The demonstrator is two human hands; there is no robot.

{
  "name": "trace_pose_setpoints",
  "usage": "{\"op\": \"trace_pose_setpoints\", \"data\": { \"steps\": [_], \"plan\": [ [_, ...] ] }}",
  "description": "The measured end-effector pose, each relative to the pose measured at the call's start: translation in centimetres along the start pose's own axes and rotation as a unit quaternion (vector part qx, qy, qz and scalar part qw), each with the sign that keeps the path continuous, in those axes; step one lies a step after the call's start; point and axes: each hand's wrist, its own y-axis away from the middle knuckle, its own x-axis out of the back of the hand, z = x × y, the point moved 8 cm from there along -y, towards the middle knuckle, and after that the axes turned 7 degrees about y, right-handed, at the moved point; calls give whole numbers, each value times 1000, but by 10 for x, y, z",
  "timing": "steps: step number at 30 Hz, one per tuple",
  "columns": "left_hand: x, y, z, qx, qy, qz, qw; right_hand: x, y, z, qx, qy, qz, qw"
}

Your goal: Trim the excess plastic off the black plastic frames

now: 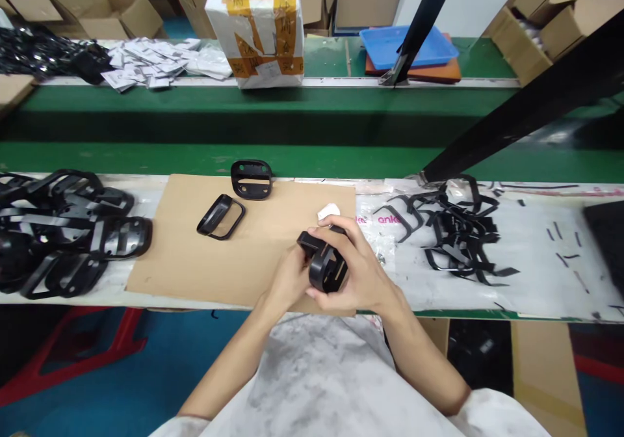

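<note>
Both my hands hold a black plastic bracket point(327, 266) above the right part of the cardboard sheet point(185, 274). My left hand point(286, 274) grips its left side, with most of the fingers hidden behind it. Around its right side curl the fingers and thumb of my right hand point(361, 264). Two similar black frames lie apart on the cardboard: a tilted frame point(221, 217) and, behind it, a flatter plate with slots point(251, 179). A small white piece point(328, 211) is just beyond my right fingers.
Black frames point(73, 229) are heaped at the left. Thin black strips and brackets point(461, 229) lie tangled at the right, beside a clear plastic bag point(385, 229). A black post point(517, 105) slants in from the right. Behind stand a taped box point(263, 30) and a blue tray point(414, 45).
</note>
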Motion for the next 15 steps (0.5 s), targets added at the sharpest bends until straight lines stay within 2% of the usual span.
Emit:
{"op": "trace_pose_setpoints", "data": {
  "steps": [2,4,8,12,15],
  "plan": [
    [7,-1,7,-32,79,23,996,-5,1,6,-10,0,-7,1000],
    [11,-5,13,-49,190,10,980,-8,3,13,-18,-7,-6,1000],
    [5,-16,11,5,373,-52,926,-14,6,23,-5,-41,16,999],
    [-7,-23,-1,67,394,-50,915,-22,9,29,-5,-46,13,999],
    [-2,-29,-11,74,357,12,931,-25,14,38,-30,-41,-4,999]
  ]
}}
